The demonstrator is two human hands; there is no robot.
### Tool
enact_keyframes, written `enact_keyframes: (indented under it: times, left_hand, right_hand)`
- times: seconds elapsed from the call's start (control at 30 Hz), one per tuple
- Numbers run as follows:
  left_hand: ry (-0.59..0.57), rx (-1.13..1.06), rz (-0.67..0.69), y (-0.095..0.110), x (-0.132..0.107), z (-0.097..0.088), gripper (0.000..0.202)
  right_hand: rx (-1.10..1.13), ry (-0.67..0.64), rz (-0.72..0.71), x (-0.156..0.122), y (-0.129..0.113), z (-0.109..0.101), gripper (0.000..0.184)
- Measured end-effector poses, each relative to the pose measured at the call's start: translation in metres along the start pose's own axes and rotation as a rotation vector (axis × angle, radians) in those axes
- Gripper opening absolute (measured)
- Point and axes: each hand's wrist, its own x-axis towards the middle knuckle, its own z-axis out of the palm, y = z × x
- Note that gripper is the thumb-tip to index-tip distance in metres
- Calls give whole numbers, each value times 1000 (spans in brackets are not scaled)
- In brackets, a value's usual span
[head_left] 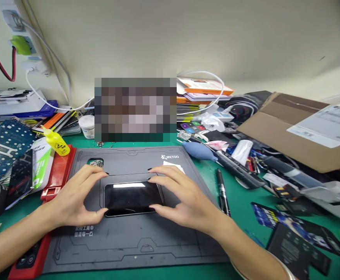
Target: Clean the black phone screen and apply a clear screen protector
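Observation:
A smartphone [132, 196] with a dark screen lies face up on the grey work mat [120, 249], light reflecting along its far edge. My left hand [75, 196] closes around its left end, the thumb at the near corner and the fingers by the far one. Around the right end, my right hand [181, 196] holds the phone between thumb and fingers. Beyond my left fingers, a small metal part sits in a cutout of the mat. White paper [172, 166] pokes out behind my right hand.
To the left are a red tool case [56, 175] and a yellow bottle [57, 143]. A blue air blower [199, 150], a black pen [222, 190], cluttered tools and a cardboard box [275, 132] lie to the right. Behind the mat, one area is pixelated.

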Motion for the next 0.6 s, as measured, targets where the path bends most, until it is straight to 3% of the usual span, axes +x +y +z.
enact_keyframes:
  times: [0.1,0.2,0.37,0.5,0.6]
  left_hand:
    - [78,3,-46,-2,-2,1,72]
    - [121,5,-80,-4,-3,4,71]
    - [101,8,-85,-6,-3,7,60]
    - [90,10,-77,-5,-2,6,55]
    - [95,20,-58,-3,1,4,52]
  right_hand:
    - [34,99,126,0,2,-1,30]
    - [142,169,355,3,10,-6,28]
    - [429,111,727,7,29,-20,33]
    - [661,12,820,9,38,-30,40]
    - [720,-51,781,16,41,-31,42]
